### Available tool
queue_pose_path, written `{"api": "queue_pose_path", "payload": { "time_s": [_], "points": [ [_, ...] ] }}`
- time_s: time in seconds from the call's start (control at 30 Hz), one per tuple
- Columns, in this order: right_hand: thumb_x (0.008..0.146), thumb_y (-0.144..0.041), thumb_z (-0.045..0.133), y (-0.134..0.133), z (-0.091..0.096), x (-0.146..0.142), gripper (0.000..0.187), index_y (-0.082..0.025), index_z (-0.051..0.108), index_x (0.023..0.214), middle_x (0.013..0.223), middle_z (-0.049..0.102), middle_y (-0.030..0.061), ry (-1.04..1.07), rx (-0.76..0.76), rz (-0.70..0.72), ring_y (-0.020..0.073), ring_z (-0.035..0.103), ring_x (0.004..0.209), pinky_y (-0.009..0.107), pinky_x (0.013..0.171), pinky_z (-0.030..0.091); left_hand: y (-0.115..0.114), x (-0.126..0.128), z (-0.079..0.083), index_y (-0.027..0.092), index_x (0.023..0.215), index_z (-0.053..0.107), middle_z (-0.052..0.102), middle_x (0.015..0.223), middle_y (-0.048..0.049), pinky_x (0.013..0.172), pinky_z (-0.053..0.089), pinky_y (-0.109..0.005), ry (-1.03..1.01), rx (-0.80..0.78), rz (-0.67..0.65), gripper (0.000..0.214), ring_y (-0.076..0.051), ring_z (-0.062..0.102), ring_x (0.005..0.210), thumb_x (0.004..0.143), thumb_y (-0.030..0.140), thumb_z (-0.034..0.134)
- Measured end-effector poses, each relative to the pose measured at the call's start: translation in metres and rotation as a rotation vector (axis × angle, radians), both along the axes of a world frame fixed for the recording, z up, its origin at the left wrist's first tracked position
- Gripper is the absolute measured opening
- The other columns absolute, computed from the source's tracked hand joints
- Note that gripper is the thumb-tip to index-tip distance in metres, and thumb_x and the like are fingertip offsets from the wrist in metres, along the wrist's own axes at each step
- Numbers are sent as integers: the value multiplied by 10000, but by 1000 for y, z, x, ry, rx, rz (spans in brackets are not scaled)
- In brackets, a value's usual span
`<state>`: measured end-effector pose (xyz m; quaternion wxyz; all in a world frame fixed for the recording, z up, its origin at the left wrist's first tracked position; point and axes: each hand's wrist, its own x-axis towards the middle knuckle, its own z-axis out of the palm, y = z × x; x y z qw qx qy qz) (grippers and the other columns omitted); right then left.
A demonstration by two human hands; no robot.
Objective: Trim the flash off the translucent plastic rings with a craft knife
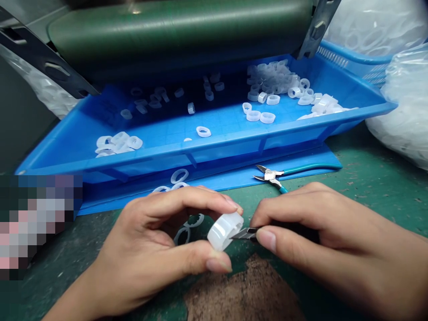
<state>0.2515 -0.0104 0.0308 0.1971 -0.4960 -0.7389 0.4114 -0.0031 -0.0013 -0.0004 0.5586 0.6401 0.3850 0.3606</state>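
Note:
My left hand [157, 249] pinches a translucent white plastic ring [224, 230] between thumb and fingertips, just above the green table. My right hand [321, 236] is closed round a small cutting tool [246, 234] whose dark metal tip touches the ring's right side; most of the tool is hidden under the fingers. Both hands meet at the centre front of the view.
A tilted blue tray [227, 147] behind the hands holds several loose white rings [274, 84]. Teal-handled pliers [284, 173] lie on a blue lid in front of it. A few rings [187, 225] lie on the table. Clear bags of rings [404, 102] sit right. A green roller [180, 26] hangs above.

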Motion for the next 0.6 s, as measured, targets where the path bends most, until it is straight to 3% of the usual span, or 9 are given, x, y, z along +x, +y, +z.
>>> {"api": "queue_pose_path", "payload": {
  "time_s": [0.2,0.43,0.6],
  "points": [
    [1091,-541,855,-2,-1,9,243,-316,898,1013,800,811,12,2,-25,17,298,823,912,350,810,648,0,-1,-3,465,1148,1012,989,1070,47,841,716,-175,14,16,-7,432,-202,926,1005,784,311,1187],
    [1197,-451,625,-7,-4,26,428,-292,816,848,1028,921,6,-67,-167,171,243,824,953,336,746,563,-2,-2,-3,436,1148,1016,989,1067,25,825,711,-182,5,-2,-5,441,-211,926,995,784,249,1180],
    [1119,-490,803,-5,-4,17,260,-301,871,954,866,850,8,28,-129,84,273,815,892,331,751,595,-2,0,-1,438,1161,1014,989,1059,18,826,719,-190,-15,-13,-44,451,-211,925,977,795,223,1165]
  ]
}}
